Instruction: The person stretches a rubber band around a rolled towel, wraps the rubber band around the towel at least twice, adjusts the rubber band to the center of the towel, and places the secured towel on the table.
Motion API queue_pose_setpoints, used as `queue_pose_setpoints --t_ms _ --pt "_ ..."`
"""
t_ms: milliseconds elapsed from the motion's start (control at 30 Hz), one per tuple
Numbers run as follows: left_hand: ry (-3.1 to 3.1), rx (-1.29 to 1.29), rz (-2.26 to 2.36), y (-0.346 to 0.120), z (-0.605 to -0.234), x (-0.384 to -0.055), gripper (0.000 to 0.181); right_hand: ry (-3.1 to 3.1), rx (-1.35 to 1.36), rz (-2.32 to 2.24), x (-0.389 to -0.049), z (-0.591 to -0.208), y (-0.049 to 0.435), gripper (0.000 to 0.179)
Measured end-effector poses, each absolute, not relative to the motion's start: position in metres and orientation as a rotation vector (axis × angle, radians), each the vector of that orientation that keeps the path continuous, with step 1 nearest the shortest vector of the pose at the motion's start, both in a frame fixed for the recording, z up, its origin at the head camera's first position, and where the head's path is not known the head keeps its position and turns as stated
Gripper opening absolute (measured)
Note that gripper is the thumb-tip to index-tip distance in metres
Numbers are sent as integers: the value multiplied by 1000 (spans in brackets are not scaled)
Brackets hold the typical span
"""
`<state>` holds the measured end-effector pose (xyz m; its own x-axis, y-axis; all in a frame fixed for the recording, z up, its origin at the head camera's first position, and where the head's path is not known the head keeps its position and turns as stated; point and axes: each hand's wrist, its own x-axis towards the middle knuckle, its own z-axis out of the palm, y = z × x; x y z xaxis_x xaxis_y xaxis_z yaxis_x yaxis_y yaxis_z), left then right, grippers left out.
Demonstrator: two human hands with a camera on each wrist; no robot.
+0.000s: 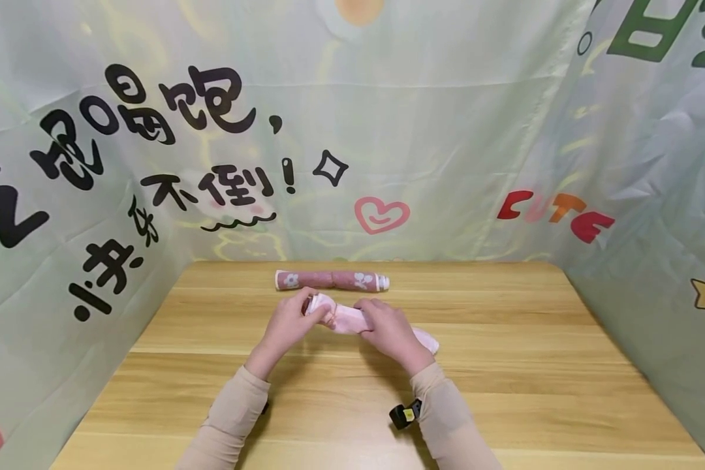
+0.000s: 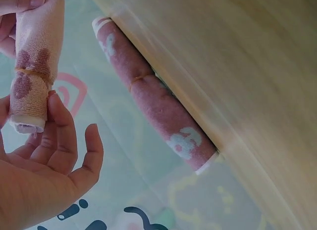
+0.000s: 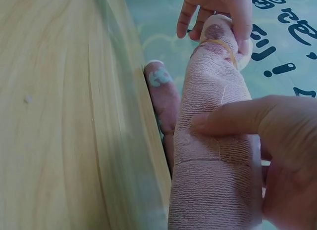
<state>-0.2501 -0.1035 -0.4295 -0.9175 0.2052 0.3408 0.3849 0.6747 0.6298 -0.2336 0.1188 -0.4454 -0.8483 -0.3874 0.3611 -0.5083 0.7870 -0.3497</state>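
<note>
A light pink rolled towel is held above the table between both hands. My left hand holds its left end, with thumb and fingertips near a rubber band. The band circles the roll over a darker pink pattern. With the thumb lying along the top, my right hand grips the roll around its middle, and the other end sticks out past the wrist in the head view. The right hand's thumb presses on the ribbed cloth in the right wrist view.
Behind the hands, a dark pink rolled towel with pale flowers lies near the back edge of the wooden table, banded at its middle. A printed cloth backdrop hangs behind and along both sides.
</note>
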Motion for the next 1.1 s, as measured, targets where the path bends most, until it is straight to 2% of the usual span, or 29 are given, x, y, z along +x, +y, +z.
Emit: queue_pose_setpoints --t_ms 133,433,600,833,1100 --pt "-2643 -459 -1079 -105 -429 -250 26 -2646 748 751 -235 -446 115 43" --pt "-2550 -574 -894 -103 -429 -248 17 -2259 903 879 -235 -448 101 18" --pt "-2471 -644 -779 -102 -432 -248 13 -2194 963 804 -234 -453 95 18" --pt "-2404 -718 -744 -100 -435 -248 9 -2251 910 756 -233 -455 95 16" --pt "-2399 -741 -723 -98 -431 -247 12 -2346 871 625 -234 -453 95 11"
